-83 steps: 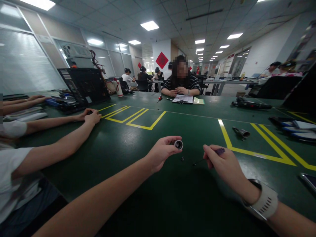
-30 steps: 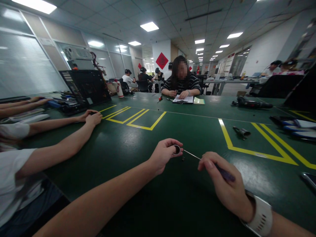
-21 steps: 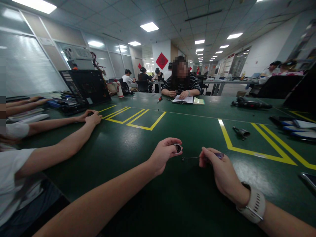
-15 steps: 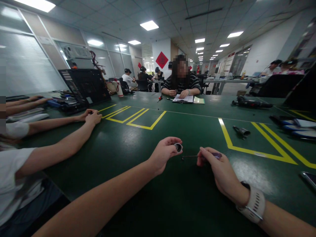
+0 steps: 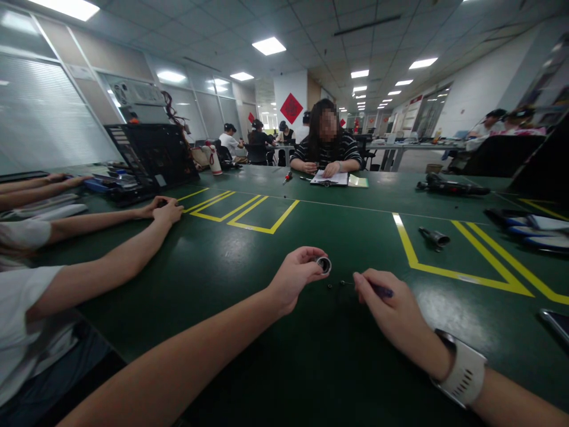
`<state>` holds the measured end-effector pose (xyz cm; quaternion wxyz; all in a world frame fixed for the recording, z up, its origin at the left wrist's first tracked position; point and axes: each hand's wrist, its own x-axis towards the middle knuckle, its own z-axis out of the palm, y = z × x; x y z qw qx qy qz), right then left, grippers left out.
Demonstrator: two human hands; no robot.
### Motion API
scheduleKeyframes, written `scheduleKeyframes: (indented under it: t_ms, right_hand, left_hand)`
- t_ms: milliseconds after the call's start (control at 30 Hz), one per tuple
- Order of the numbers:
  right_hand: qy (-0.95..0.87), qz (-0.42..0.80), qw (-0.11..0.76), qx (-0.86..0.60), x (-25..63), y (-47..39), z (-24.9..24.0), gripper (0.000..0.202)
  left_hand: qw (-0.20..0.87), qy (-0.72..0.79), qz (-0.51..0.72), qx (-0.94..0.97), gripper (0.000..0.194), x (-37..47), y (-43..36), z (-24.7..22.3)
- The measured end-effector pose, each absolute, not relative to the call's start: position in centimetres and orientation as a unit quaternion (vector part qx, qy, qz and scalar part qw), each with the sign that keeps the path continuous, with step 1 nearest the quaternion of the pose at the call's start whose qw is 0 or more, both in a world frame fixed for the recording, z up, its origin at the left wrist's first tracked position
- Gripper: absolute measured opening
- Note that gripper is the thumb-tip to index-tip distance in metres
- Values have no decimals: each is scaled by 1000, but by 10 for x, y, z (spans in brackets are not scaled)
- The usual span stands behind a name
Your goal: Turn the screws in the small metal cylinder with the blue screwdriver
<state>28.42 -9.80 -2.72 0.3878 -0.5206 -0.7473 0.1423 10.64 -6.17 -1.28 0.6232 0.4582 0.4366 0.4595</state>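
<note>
Between the thumb and fingers of my left hand is a small round metal ring-shaped part, its hollow side showing. My right hand is closed around a thin screwdriver with a purple handle; its shaft points left and a small dark piece shows at its tip. Another tiny dark nut-like piece lies on the green table, just below the ring part and left of the tip. The two hands are apart.
A grey metal part lies inside yellow tape on the right. Farther back is a black tool. A phone-like object sits at the right edge. A co-worker's hands are at left; a person with a clipboard faces me.
My right hand has turned and the screwdriver's tip has shifted right, away from the tiny piece on the table. My left hand has tilted the ring part slightly.
</note>
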Motion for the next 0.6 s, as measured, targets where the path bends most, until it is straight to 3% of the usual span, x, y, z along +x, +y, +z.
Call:
scheduleKeyframes:
  t_ms: [200, 367, 600]
  right_hand:
    - [-792, 53, 483, -370, 283, -111, -32, 16]
    - [-843, 28, 453, -288, 281, -115, -28, 12]
    - [-848, 19, 428, -312, 277, -114, -28, 9]
  left_hand:
    - [609, 445, 463, 466, 23, 105, -58, -19]
    - [596, 453, 466, 471, 21, 107, -60, -17]
    - [595, 451, 455, 485, 19, 112, -67, -11]
